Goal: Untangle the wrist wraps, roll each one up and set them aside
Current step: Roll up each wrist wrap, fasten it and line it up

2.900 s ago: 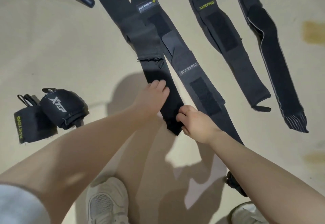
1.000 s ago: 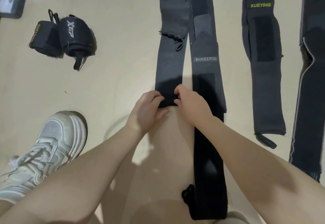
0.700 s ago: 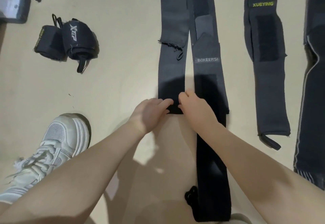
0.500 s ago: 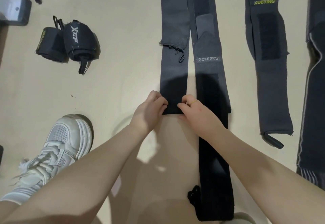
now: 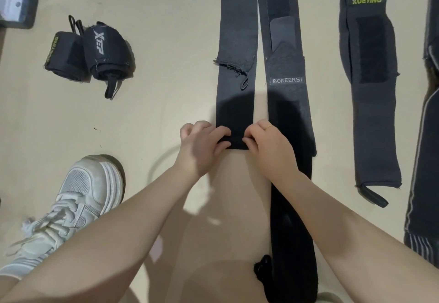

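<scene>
While hands pinch wrap end (image 5: 234, 142), BOKEERSI wrap (image 5: 288, 103) lies just beside.

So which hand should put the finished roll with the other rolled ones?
Probably the left hand: the rolled wraps lie on its side of the floor. The right hand would need to cross over. Both hands now pinch the wrap's end.

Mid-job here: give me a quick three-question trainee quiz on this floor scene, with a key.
1. True or false: both hands are on the near end of the same wrap.
2. How many rolled wraps lie at the left?
A) one B) two C) four
3. Fill in: the flat wrap just right of the one being rolled reads ____.

Key:
1. True: the left hand and right hand both pinch its near end.
2. B
3. BOKEERSI
</scene>
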A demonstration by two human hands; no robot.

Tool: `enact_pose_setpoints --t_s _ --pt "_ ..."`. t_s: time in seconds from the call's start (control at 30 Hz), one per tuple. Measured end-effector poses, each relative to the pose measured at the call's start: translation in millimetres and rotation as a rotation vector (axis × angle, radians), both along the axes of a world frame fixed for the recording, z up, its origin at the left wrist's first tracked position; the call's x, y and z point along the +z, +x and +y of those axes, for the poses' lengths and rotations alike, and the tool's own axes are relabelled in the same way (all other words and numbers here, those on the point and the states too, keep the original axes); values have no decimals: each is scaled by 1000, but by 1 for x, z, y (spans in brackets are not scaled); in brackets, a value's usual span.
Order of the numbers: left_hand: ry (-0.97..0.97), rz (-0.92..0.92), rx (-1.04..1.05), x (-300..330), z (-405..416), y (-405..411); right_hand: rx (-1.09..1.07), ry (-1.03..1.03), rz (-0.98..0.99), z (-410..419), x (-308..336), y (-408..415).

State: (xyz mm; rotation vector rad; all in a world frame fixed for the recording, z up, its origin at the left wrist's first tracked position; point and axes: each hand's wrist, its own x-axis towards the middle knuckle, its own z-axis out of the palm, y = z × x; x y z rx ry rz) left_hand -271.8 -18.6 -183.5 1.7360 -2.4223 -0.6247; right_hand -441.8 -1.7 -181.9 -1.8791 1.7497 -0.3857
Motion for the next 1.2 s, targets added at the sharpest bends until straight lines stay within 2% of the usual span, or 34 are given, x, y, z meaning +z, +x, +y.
enact_pose_setpoints --t_s 0.07,0.17,0.23,0.37,0.43,0.53,0.6,0.7,0.8,0.93,1.1,1.2 --pt "53 45 65 0 -6 -1 133 -99 18 3 -3 -7" --pt "24 -9 154 3 -7 -3 238 -73 117 6 -5 -9" --pt "18 -72 129 2 -6 -8 186 -16 110 3 -1 -5" --pt "8 -67 174 5 8 -10 154 187 115 -3 6 0" --pt "79 -81 108 9 27 -9 140 263 142 2 10 0" --pt "107 -142 -25 10 52 -7 -1 375 140 17 15 2" --pt "141 -120 -37 12 53 -9 -55 334 156 24 13 4" --pt "182 6 66 9 43 -12 45 166 130 30 7 3" --pt "150 91 136 7 32 -12 182 125 96 36 8 -2" --pt "89 45 113 0 23 -9 309 138 239 31 8 -3" --pt "-55 21 73 2 25 -7 5 344 1 12 13 1" --pt "-100 -52 -43 1 28 -2 -28 403 -40 5 11 0"
